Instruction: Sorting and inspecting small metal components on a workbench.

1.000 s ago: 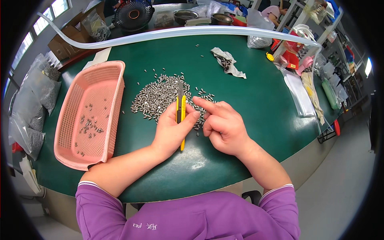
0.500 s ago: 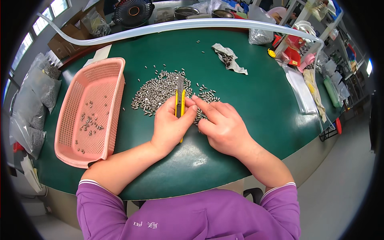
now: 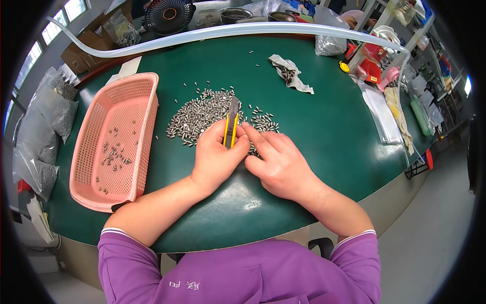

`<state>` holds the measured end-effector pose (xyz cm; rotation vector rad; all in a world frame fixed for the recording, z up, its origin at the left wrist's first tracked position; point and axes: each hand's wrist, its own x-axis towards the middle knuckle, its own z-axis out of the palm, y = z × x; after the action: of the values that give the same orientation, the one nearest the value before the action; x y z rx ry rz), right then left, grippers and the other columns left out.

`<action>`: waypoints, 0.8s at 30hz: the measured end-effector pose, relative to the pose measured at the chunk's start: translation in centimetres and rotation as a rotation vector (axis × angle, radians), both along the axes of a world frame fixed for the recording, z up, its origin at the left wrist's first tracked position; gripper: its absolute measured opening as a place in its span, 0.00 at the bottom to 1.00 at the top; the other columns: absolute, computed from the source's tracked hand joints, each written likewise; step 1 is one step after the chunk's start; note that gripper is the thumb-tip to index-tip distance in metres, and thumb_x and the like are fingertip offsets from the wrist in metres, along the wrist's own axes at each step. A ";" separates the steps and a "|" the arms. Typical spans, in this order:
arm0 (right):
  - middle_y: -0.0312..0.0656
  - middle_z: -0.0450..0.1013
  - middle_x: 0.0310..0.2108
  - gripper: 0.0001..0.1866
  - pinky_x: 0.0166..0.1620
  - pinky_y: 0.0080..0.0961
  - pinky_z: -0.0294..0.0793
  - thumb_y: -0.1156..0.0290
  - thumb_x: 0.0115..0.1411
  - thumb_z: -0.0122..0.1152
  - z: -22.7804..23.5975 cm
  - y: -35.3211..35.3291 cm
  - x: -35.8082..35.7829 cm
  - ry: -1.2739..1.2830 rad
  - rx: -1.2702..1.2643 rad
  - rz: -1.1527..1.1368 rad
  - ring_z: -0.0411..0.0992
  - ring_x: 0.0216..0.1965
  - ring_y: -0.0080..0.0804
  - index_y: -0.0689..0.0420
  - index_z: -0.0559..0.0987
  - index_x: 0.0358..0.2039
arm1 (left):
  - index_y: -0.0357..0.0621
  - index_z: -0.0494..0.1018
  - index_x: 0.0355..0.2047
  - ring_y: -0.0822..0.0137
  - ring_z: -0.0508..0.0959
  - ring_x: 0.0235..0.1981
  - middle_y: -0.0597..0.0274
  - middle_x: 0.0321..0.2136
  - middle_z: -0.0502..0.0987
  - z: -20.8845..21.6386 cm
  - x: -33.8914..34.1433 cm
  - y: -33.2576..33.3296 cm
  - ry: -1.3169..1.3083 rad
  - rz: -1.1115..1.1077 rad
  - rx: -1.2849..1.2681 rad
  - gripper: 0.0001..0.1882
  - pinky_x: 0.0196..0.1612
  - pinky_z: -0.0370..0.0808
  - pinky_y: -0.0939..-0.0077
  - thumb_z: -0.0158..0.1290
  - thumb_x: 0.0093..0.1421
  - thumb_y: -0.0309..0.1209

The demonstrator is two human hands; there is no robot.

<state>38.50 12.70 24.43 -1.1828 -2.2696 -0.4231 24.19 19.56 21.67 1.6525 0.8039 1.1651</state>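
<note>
Your left hand [image 3: 217,158] pinched the yellow cutter [image 3: 231,130] between thumb and fingers, blade pointing away from you, above the near side of the metal pieces [image 3: 200,117] heaped on the desk [image 3: 334,152]. Your right hand [image 3: 283,167] was just beside it, fingers bent; whether they pinched anything, I couldn't tell. The pink basket [image 3: 147,137], holding some pieces, stood left of the heap.

Two hands [image 3: 215,158], one cutter [image 3: 231,127], one basket [image 3: 121,183]

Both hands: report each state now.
Left hand: closed, holding the slim yellow-and-black utility knife.
Right hand: partly curled; whether it holds anything cannot be told.
</note>
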 end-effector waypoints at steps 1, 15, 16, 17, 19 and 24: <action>0.54 0.67 0.50 0.06 0.41 0.33 0.71 0.74 0.39 0.57 0.0 0.0 0.0 -0.012 -0.002 0.004 0.71 0.39 0.40 0.59 0.69 0.19 | 0.40 0.70 0.24 0.82 0.67 0.20 0.72 0.18 0.69 0.0 0.0 0.0 -0.027 -0.024 -0.092 0.04 0.23 0.65 0.84 0.55 0.49 0.24; 0.47 0.69 0.50 0.08 0.38 0.32 0.71 0.79 0.37 0.59 -0.2 0.4 0.4 0.103 -0.063 0.010 0.71 0.36 0.39 0.59 0.68 0.17 | 0.41 0.70 0.26 0.84 0.65 0.21 0.74 0.19 0.69 0.5 -0.1 0.2 -0.171 -0.075 -0.252 0.04 0.23 0.64 0.87 0.55 0.53 0.25; 0.47 0.69 0.50 0.08 0.38 0.32 0.71 0.79 0.38 0.59 -0.2 0.5 0.5 0.129 -0.065 0.011 0.71 0.36 0.39 0.58 0.68 0.17 | 0.41 0.70 0.26 0.84 0.66 0.21 0.74 0.19 0.69 0.5 -0.1 0.1 -0.192 -0.087 -0.280 0.04 0.24 0.64 0.87 0.55 0.54 0.25; 0.47 0.69 0.50 0.08 0.38 0.31 0.71 0.79 0.38 0.59 -0.2 0.5 0.6 0.156 -0.068 0.012 0.71 0.36 0.39 0.58 0.68 0.17 | 0.41 0.70 0.26 0.84 0.66 0.21 0.74 0.19 0.69 0.5 -0.1 0.1 -0.193 -0.086 -0.279 0.04 0.24 0.64 0.87 0.55 0.54 0.25; 0.48 0.69 0.49 0.07 0.39 0.33 0.71 0.79 0.38 0.58 0.1 0.4 0.6 0.152 -0.086 0.018 0.70 0.37 0.39 0.59 0.69 0.19 | 0.40 0.71 0.28 0.83 0.68 0.22 0.72 0.20 0.70 0.1 -0.1 0.2 -0.117 -0.054 -0.235 0.05 0.25 0.66 0.86 0.56 0.54 0.26; 0.48 0.69 0.50 0.07 0.37 0.32 0.71 0.79 0.39 0.60 -0.1 0.5 0.6 0.139 -0.055 0.019 0.71 0.36 0.39 0.58 0.69 0.18 | 0.39 0.71 0.28 0.80 0.70 0.23 0.69 0.21 0.72 -0.3 0.0 0.3 -0.095 -0.047 -0.153 0.05 0.27 0.69 0.83 0.56 0.53 0.26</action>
<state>39.11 13.18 24.38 -1.1784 -2.1833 -0.2642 24.14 19.82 21.39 1.4730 0.7702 1.1125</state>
